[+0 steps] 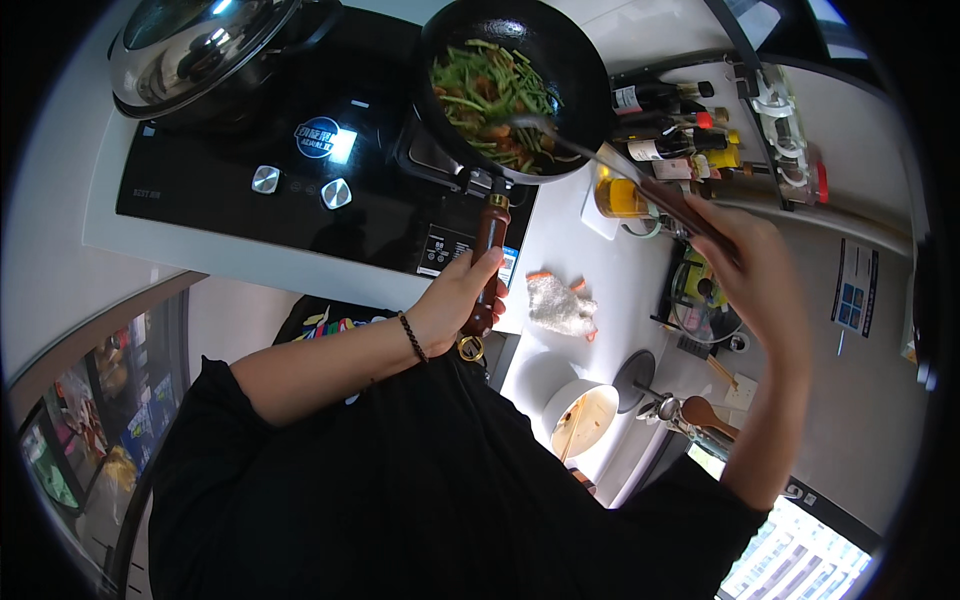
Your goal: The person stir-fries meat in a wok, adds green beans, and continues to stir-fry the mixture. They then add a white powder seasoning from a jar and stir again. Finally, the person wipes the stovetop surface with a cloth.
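Note:
My left hand [455,298] grips the brown wooden handle [491,229] of a black wok [589,71]. The wok is over the right burner of a black glass cooktop [225,180], tilted so its inside faces me. Chopped green vegetable stalks [517,79], mixed with reddish-brown pieces, lie in it. In my right hand [754,255] is a long-handled metal cooking utensil [600,156] with a dark brown grip. Its blurred head is among the food, so its exact shape cannot be told.
A lidded metal pot [202,56] stands on the left of the cooktop. Right of the wok are sauce bottles [660,97] and a glass jug of yellow oil [619,196]. A whitish cloth [561,304] and a white bowl [559,409] with chopsticks [574,427] lie on the counter.

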Demonstrator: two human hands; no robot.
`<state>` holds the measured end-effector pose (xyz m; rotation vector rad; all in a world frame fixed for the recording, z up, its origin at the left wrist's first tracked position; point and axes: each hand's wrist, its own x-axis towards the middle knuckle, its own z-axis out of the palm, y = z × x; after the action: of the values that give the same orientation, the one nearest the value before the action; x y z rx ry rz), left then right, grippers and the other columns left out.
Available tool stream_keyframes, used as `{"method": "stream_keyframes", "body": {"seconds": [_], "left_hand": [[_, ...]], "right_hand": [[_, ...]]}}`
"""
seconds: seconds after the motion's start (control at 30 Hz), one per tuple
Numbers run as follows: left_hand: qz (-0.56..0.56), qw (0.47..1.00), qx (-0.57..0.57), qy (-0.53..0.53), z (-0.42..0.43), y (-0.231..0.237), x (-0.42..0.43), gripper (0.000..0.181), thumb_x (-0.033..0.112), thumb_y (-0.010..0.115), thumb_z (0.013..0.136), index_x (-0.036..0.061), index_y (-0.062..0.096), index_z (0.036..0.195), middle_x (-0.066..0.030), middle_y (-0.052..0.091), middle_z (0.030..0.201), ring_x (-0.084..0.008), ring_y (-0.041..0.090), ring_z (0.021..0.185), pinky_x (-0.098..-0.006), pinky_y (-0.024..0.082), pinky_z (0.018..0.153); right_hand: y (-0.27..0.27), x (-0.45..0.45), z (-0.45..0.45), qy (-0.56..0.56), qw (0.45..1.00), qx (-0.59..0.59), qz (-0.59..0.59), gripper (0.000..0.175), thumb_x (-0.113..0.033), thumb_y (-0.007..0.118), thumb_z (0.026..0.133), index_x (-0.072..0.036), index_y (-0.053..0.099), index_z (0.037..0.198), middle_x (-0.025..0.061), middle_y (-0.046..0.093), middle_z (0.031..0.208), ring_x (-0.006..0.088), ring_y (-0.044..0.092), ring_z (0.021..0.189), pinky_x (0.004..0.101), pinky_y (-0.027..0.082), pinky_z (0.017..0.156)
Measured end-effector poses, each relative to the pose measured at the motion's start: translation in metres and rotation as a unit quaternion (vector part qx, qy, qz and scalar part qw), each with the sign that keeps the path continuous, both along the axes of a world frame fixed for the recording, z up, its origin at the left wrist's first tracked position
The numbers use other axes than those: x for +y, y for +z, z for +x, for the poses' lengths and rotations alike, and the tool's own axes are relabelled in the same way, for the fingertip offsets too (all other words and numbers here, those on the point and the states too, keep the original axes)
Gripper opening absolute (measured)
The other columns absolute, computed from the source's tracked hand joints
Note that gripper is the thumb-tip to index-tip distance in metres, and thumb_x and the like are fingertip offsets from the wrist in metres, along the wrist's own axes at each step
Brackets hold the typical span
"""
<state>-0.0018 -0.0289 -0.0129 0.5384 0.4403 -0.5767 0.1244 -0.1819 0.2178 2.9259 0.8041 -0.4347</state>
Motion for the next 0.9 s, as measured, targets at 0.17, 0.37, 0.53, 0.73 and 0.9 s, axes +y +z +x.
{"method": "stream_keyframes", "body": {"seconds": [0.17,0.37,0.53,0.73,0.9], "left_hand": [[0.005,1.0,0.001,0.01,0.001,-0.002,-0.002,0.035,0.041,0.049,0.09,0.0076,0.043,0.099,-0.002,0.051,0.073,-0.0098,0.052,0.059,-0.0247,0.046,0.053],[0.017,0.999,0.002,0.027,-0.002,-0.002,-0.006,0.034,0.04,0.048,0.091,0.0073,0.044,0.098,-0.0013,0.05,0.071,-0.0094,0.052,0.057,-0.024,0.045,0.052],[0.045,0.999,-0.007,0.016,0.0,0.0,-0.002,0.035,0.041,0.048,0.091,0.0074,0.044,0.097,-0.0007,0.05,0.07,-0.0089,0.051,0.055,-0.0233,0.044,0.05],[0.053,0.999,0.007,-0.008,0.002,0.005,0.013,0.034,0.042,0.048,0.09,0.0086,0.045,0.097,0.0003,0.051,0.07,-0.0074,0.051,0.053,-0.0221,0.044,0.048],[0.055,0.998,0.014,-0.008,0.0,0.005,0.014,0.033,0.042,0.048,0.091,0.0089,0.045,0.097,0.0005,0.051,0.069,-0.0072,0.051,0.053,-0.0218,0.044,0.047]], "right_hand": [[-0.027,-0.025,0.011,-0.118,0.986,0.003,0.122,0.033,-0.01,0.058,0.082,-0.004,0.058,0.114,0.0104,0.063,0.08,0.0184,0.055,0.065,0.0266,0.04,0.058],[-0.023,-0.044,0.03,-0.379,0.874,0.142,0.269,0.033,-0.018,0.054,0.088,-0.005,0.055,0.119,-0.0017,0.047,0.062,0.002,0.037,0.045,0.0172,0.025,0.039],[-0.061,-0.021,0.059,-0.366,0.813,0.253,0.376,0.035,-0.019,0.052,0.09,-0.005,0.053,0.121,-0.0017,0.046,0.061,0.0012,0.032,0.04,0.0167,0.021,0.036],[-0.032,-0.004,0.048,-0.118,0.979,0.138,0.088,0.04,-0.005,0.06,0.081,-0.006,0.054,0.121,0.006,0.063,0.09,0.0113,0.052,0.07,0.0233,0.041,0.063],[0.034,-0.035,0.026,0.143,0.989,-0.03,0.036,0.041,-0.003,0.061,0.077,-0.008,0.057,0.117,0.0115,0.062,0.087,0.0201,0.056,0.07,0.0316,0.043,0.063]]}}
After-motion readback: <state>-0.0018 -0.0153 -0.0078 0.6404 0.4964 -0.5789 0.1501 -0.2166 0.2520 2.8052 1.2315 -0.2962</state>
